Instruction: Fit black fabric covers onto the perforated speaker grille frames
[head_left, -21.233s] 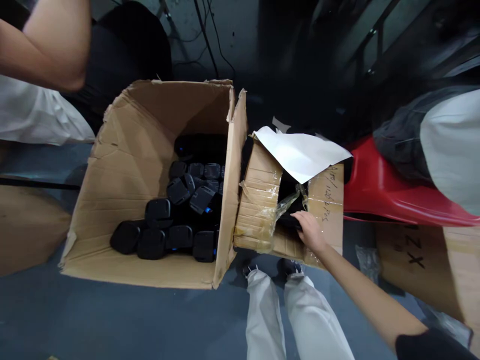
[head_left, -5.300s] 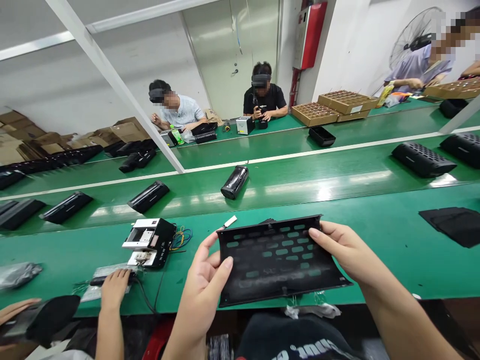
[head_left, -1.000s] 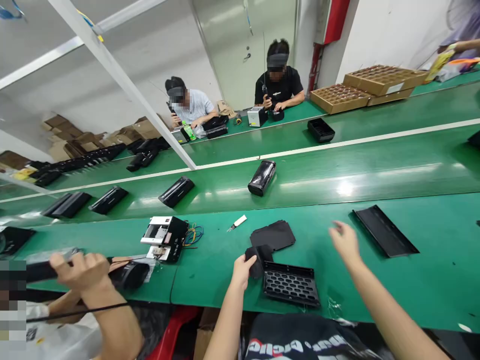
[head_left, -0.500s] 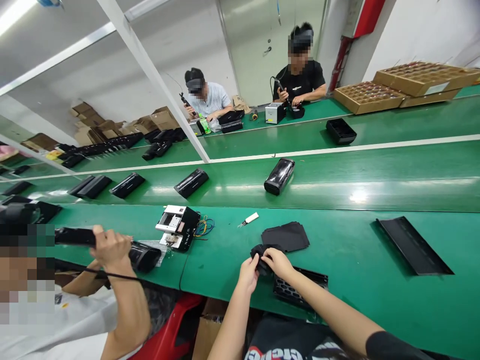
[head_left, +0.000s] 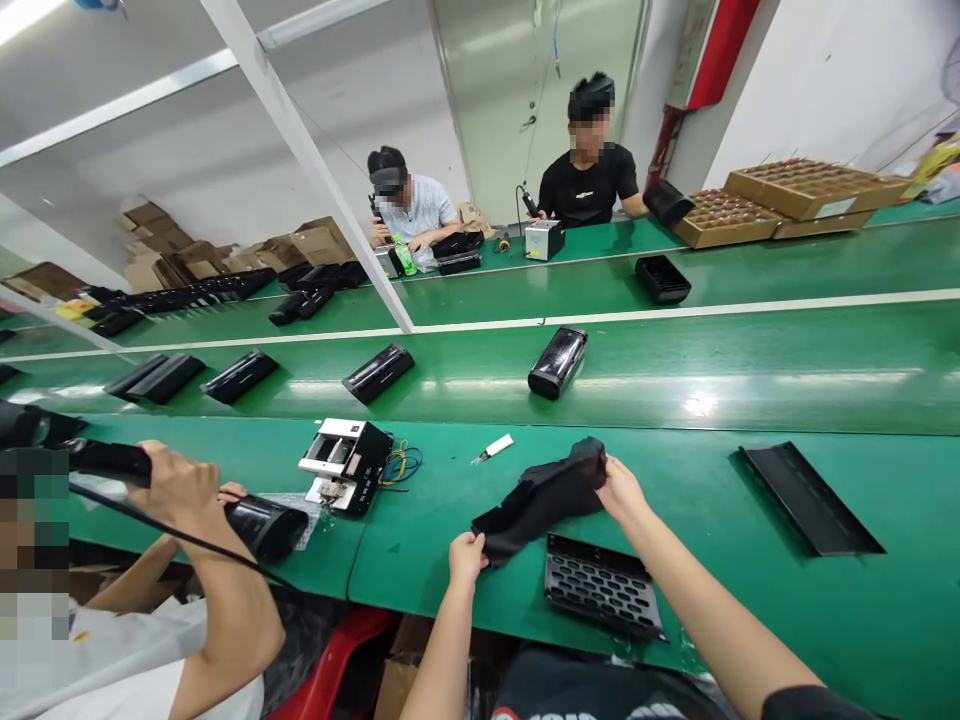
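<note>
My left hand pinches the near end of a black cloth strip, and my right hand grips its far end. The cloth is stretched between them just above the green bench. Below it, near the front edge, lies a black perforated grille panel. Further right rests a long black flat panel.
A black-and-white device with coloured wires and a small white tool lie to the left. A black cylinder-shaped housing and other black housings sit on the belt behind. A person at my left holds a black part. Two people work across the line.
Both hands were bunched together on the black cloth beside the grille; they have now drawn apart, pulling the cloth out long. The flat black sheet behind it is no longer visible.
</note>
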